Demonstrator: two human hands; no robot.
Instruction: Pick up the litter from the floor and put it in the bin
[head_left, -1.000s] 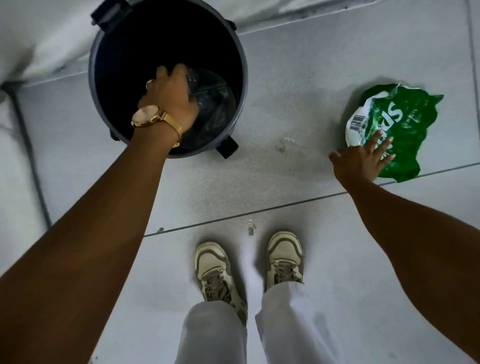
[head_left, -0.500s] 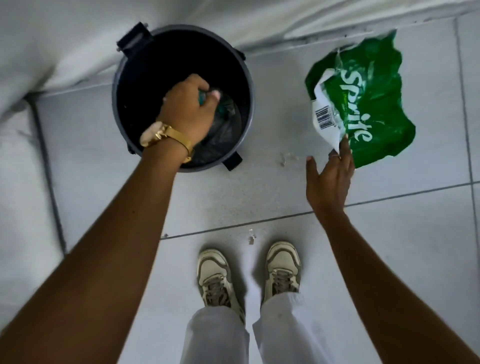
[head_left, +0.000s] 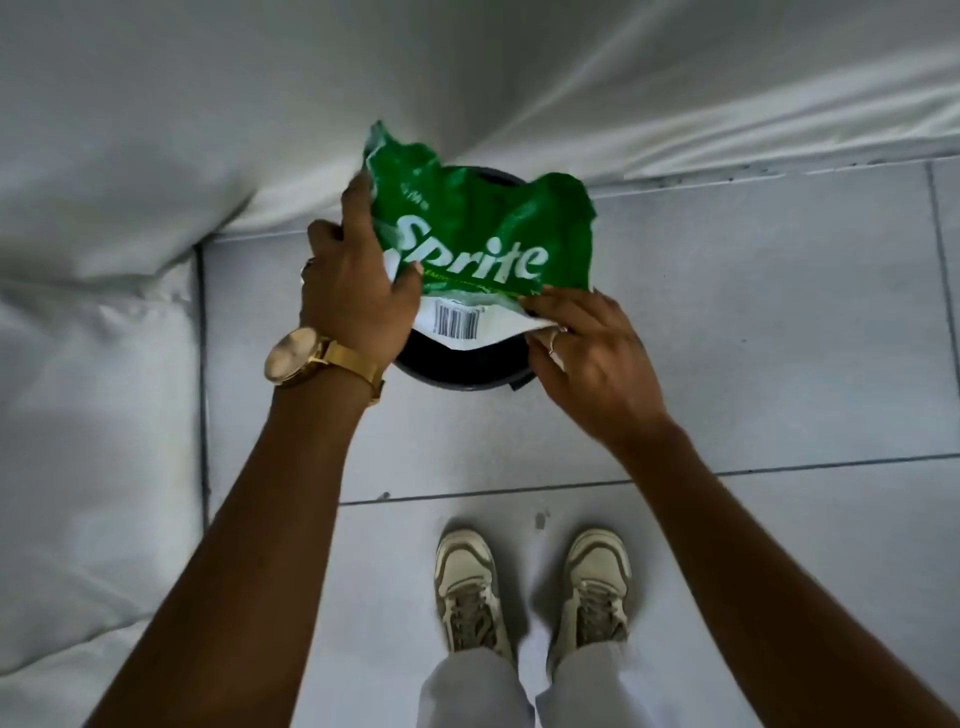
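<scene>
While we stood over the dark bin (head_left: 457, 375), both hands gripped the crumpled green Sprite wrapper (head_left: 483, 234) directly above its opening. Our left hand (head_left: 358, 291), with a gold watch (head_left: 298, 356) on the wrist, pinched the wrapper's left edge between thumb and fingers. Our right hand (head_left: 592, 358) clasped the white barcode flap at the near right corner. The bin sat on the grey tiled floor (head_left: 753, 338), just beyond our pale shoes (head_left: 535, 587), with white fabric (head_left: 208, 130) at the far side and left.
</scene>
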